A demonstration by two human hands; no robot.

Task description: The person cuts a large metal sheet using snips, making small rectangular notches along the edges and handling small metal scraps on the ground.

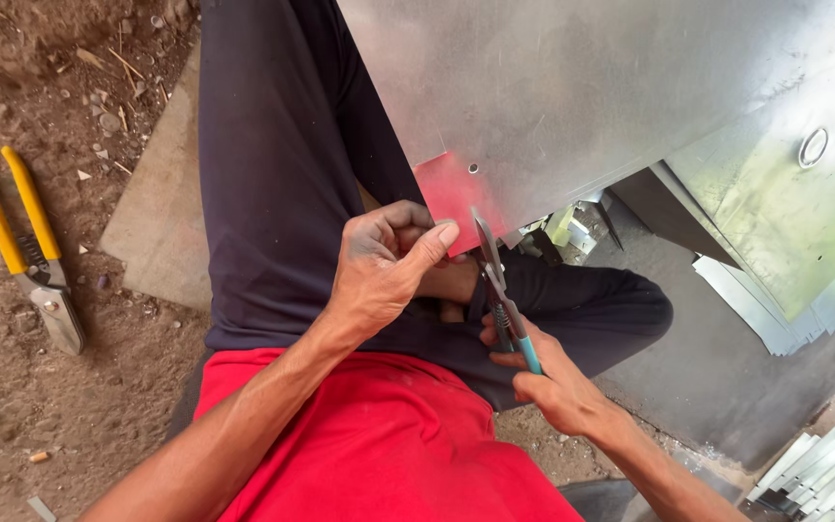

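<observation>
Left hand (384, 266) pinches the red-painted corner (448, 193) of the galvanised metal sheet (553, 87), thumb pressed flat on its lower edge, the sheet propped over the lap. Right hand (558, 387) has its grip wrapped round the teal-handled tin snips (500, 290), blades up at that corner's edge. Yellow-handled snips (26, 251) lie on the dirt ground (60, 425), well apart, beside a concrete slab (157, 213).

Grey metal sheet (572, 87), red-marked corner between teal-handled snips (500, 290) blades
</observation>
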